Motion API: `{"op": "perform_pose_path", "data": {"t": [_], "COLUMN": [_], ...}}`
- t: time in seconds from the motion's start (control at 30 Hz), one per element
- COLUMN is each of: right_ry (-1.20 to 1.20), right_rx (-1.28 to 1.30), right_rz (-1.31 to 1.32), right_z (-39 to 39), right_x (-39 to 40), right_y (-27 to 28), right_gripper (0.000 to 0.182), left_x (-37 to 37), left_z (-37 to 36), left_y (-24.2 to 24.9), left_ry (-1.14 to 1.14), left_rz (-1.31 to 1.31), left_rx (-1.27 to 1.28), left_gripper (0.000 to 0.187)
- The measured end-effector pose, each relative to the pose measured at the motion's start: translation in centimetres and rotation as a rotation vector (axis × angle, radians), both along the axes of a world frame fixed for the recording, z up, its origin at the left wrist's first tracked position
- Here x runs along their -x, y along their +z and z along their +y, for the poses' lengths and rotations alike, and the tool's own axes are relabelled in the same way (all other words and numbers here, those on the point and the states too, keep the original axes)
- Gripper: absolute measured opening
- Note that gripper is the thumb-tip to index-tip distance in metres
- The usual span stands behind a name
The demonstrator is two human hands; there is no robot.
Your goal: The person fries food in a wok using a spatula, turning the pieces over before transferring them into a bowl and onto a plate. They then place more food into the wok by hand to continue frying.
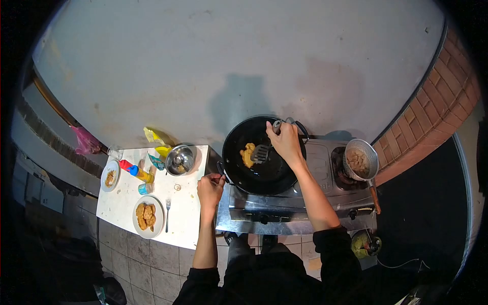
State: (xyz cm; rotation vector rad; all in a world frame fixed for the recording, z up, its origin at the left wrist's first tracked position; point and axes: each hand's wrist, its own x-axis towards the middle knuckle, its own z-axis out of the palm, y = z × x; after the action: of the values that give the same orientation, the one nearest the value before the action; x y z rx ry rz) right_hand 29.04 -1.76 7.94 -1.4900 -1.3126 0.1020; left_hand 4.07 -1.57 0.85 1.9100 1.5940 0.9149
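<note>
A black two-handled pan [269, 183] sits on the stove with a golden-brown piece of food [247, 155] in it. My right hand [285, 142] is closed round the handle of a slotted spatula [261, 153], whose blade lies against the right side of the food. My left hand [210, 190] is closed at the pan's left side, its fingertips pinching the loop handle [221, 169]. Left of that hand, a fork [168, 213] lies beside a white plate [159, 223] of browned pieces.
A steel bowl [189, 165], a yellow bottle [145, 176], a small jar [145, 188] and a second plate [116, 183] stand on the white table [183, 223]. A strainer-like pot [373, 162] holding food rests on the right burner, its wooden handle [374, 198] jutting over the stove's front.
</note>
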Motion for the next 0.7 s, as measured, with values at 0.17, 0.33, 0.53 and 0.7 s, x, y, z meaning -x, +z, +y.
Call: {"op": "perform_pose_path", "data": {"t": [0.17, 0.33, 0.53, 0.7], "right_ry": [-0.052, -0.158, -0.147, -0.103], "right_rx": [0.019, 0.071, 0.152, 0.146], "right_rz": [-0.033, -0.056, -0.073, -0.068], "right_z": [-1.0, -3.1, -5.3, -6.0], "right_x": [-0.3, -2.3, -2.8, -2.4], "right_y": [-0.4, -1.0, -2.4, -2.9], "right_gripper": [0.032, 0.031, 0.026, 0.024], "left_x": [0.1, 0.2, -0.1, 1.0], "left_z": [-0.1, 0.0, -0.7, -3.6], "left_y": [-0.1, -0.3, 0.1, -6.0], "left_ry": [-0.007, -0.023, 0.004, 0.04], "left_rz": [-0.003, -0.004, -0.078, -0.192], "left_rx": [-0.008, -0.022, -0.026, 0.122], "left_gripper": [0.021, 0.021, 0.022, 0.037]}}
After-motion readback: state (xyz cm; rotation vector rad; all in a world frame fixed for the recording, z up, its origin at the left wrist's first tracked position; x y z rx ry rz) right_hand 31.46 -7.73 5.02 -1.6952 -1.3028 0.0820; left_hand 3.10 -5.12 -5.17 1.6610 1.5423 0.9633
